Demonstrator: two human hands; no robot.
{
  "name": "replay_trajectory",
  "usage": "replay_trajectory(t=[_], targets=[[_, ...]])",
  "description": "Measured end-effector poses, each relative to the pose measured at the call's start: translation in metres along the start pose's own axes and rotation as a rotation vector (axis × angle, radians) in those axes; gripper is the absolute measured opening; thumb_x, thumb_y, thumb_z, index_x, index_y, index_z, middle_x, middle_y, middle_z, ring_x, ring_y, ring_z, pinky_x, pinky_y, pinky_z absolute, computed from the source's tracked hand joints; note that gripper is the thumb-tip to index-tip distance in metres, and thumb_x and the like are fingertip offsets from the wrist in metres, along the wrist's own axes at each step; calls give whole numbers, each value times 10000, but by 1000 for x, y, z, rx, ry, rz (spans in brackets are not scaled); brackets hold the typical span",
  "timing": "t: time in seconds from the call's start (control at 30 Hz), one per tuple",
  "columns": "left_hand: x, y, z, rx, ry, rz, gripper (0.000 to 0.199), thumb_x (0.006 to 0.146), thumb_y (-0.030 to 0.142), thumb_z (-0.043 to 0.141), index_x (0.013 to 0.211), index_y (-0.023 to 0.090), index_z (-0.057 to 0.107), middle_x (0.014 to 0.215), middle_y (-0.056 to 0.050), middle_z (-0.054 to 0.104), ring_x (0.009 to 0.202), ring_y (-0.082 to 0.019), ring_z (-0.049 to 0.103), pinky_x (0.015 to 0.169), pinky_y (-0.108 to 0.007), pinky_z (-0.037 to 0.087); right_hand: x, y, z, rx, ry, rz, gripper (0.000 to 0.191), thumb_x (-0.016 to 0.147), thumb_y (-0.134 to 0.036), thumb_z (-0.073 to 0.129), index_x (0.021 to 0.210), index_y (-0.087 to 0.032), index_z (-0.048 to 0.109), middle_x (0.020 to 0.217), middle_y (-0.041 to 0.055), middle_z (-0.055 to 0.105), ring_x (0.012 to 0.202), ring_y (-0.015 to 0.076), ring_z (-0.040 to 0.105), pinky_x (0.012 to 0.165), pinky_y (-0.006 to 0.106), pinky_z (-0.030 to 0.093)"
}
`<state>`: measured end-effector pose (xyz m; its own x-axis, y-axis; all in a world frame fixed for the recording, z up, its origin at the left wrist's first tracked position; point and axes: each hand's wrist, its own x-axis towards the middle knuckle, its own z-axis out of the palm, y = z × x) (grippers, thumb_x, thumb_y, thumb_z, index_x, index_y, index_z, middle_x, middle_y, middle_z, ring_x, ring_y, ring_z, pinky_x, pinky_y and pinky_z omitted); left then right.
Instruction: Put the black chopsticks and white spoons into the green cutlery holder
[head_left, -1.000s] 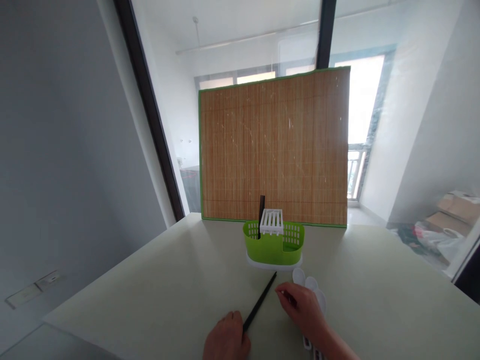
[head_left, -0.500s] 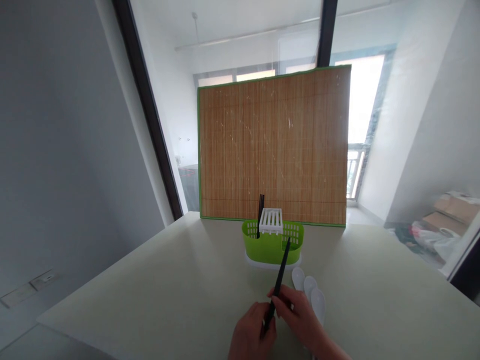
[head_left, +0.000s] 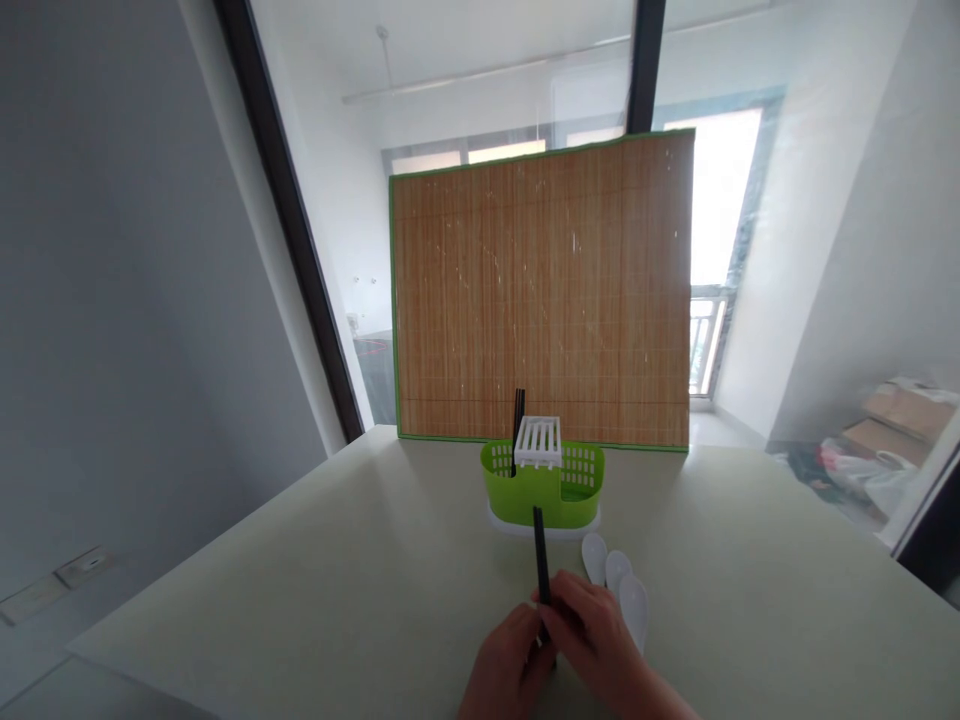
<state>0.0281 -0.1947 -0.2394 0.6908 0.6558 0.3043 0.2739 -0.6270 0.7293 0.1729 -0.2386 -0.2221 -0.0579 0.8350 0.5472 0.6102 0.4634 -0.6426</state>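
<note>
Black chopsticks [head_left: 541,555] point up and away from me, held between both hands near the table's front. My left hand [head_left: 506,660] is closed around their lower end. Higher up, the fingers of my right hand [head_left: 589,620] pinch them. Just beyond the tips stands a green utensil caddy [head_left: 536,500] with a white slatted top [head_left: 538,440] and a white base. More black chopsticks [head_left: 518,430] stand upright in its left compartment. White spoons [head_left: 634,605] lie to the right of my right hand, their handles partly hidden.
A pale table [head_left: 337,570] spreads around the caddy. At its far edge a bamboo mat [head_left: 540,300] with green trim stands upright before a glass partition. Cardboard boxes and bags [head_left: 889,440] sit on the floor at the right.
The held chopsticks have swung left: their tips now lie in front of the caddy's middle rather than over its right compartment. Both hands keep their hold. The view has shifted slightly.
</note>
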Motion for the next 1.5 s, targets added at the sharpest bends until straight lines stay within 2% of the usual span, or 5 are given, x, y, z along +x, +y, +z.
replay_trajectory(t=[0.33, 0.63, 0.93, 1.2, 1.5], targets=[[8, 20, -58, -342, 273, -63, 282, 816, 351, 534, 1060, 230, 605, 944, -50, 597, 704, -127, 556, 467, -192, 502, 3, -5, -5, -7, -36, -15, 173, 918, -293, 415, 821, -205, 528, 701, -20, 505, 614, 115, 483, 568, 224, 323], [24, 45, -62, -334, 147, 7, 200, 789, 358, 585, 842, 196, 689, 791, -35, 645, 579, -101, 563, 493, -190, 506, 3, -4, -1, -2, -51, -54, 153, 903, -269, 415, 826, -206, 532, 722, -13, 514, 601, 110, 457, 559, 222, 315], [108, 74, -168, -174, 663, 184, 287, 706, 397, 668, 894, 183, 707, 789, -10, 693, 533, -89, 557, 522, -214, 511, 0, 11, -1, -72, 3, -8, 145, 871, -209, 449, 920, -227, 585, 667, -34, 531, 533, 92, 440, 529, 209, 312], [209, 16, -178, 32, 504, 99, 319, 754, 359, 611, 988, 157, 689, 926, -61, 703, 722, -144, 631, 663, -264, 527, -2, 13, 1, -115, -22, -79, 149, 851, -166, 468, 924, -233, 579, 699, -20, 573, 568, 101, 482, 556, 215, 335], [240, -47, -143, 117, 274, -44, 247, 672, 358, 671, 778, 142, 725, 701, -43, 692, 677, -173, 614, 613, -268, 450, -1, 15, 3, -145, -26, -76, 150, 843, -162, 475, 916, -235, 584, 697, -20, 593, 568, 100, 510, 553, 209, 346]])
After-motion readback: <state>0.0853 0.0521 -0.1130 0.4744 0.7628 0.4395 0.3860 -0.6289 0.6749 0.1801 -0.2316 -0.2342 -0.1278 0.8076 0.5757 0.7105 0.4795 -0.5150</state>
